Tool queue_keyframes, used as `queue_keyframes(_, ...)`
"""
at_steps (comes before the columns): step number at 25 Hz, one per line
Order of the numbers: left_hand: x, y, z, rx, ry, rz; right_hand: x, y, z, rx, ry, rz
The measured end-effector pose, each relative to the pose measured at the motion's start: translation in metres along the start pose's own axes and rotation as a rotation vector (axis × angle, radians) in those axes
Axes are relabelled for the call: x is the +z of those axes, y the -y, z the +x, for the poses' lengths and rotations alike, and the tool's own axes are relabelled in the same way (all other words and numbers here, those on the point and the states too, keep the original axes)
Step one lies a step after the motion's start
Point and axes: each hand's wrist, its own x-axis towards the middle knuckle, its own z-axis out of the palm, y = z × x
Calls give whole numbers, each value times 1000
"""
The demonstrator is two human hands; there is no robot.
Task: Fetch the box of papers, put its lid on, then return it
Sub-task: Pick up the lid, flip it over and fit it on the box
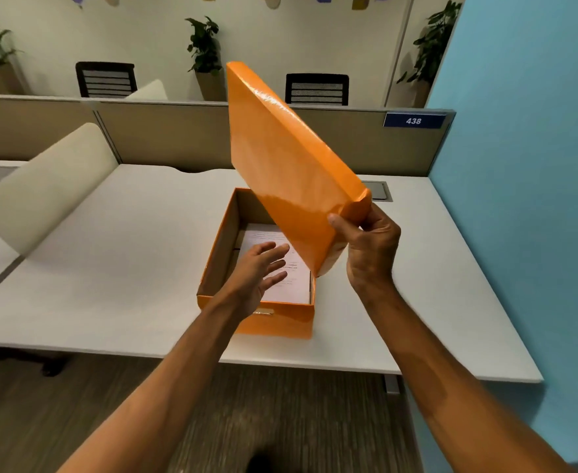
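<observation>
The orange box [277, 320] sits open on the white worktop [117, 268], papers [280, 268] lying flat inside. My right hand [371, 249] has its grip pinched on the lower corner of the orange lid [280, 165], tilted steeply above the box. My left hand [258, 274] hovers over the papers, its grip spread and holding nothing.

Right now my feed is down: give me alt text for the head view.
The right hand holds an orange lid tilted steeply above an open orange box of papers on a white desk. The left hand, open, reaches over the box.
</observation>
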Motion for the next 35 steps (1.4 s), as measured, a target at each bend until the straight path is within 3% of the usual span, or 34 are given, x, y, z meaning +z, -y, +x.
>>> queue_keyframes(4,-17,9,5,-68,10,-73,0,6,2,199,-2,283)
queue_keyframes(8,-48,11,7,-114,59,-167,15,3,0,387,-3,421)
queue_keyframes(13,-92,4,9,-93,-50,-138,36,-10,-7,541,47,556)
queue_keyframes(20,-140,-24,13,-48,-171,113,43,-36,-15,427,-35,237)
queue_keyframes(26,-159,-40,23,2,-197,305,29,-72,-33,385,19,-241)
queue_keyframes(35,-168,-16,33,-88,-77,429,16,-102,-61,485,22,-431)
